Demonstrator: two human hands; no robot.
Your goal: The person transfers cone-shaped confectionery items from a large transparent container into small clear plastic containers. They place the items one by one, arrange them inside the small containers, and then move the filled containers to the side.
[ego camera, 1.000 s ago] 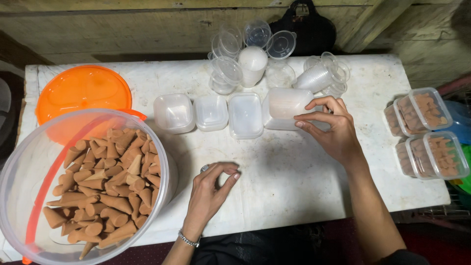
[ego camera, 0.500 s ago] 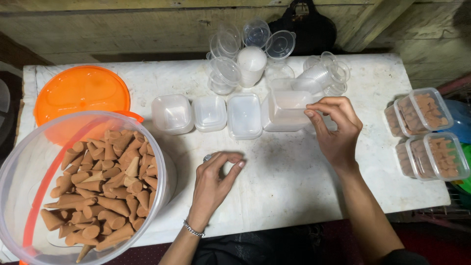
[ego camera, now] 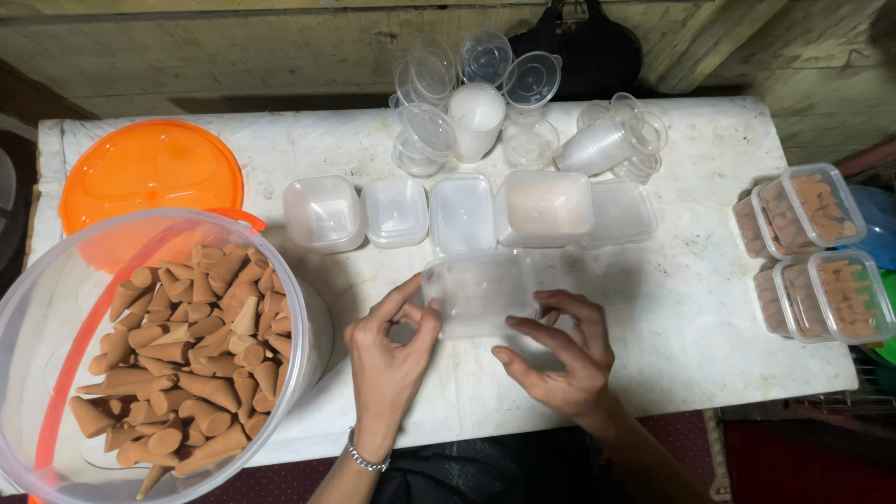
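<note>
The person stands at a white table [ego camera: 709,308] and holds an empty clear plastic box [ego camera: 481,294] between both hands, low over the table top near its front edge. The left hand [ego camera: 390,350] grips the left wall of the box, thumb and fingers pinching it. The right hand [ego camera: 560,350] has its fingers spread and bent, the tips touching the right lower side of the box; how firm this hold is, I cannot tell.

Left of the hands is a big clear bucket [ego camera: 23,308] filled well with brown cones [ego camera: 187,345] that lie in all directions. Its orange lid [ego camera: 149,173] lies behind it on the table.

Just behind the held box there is a row of empty square tubs [ego camera: 322,213], standing side by side, and one of them, a stack of tubs [ego camera: 544,207], looks milky. Farther back is a group of clear round cups [ego camera: 429,131], some upright, some fallen on the side.

At the right edge of the table, well apart from the hands, are four closed boxes [ego camera: 812,252] with brown cones inside, placed two and two.
</note>
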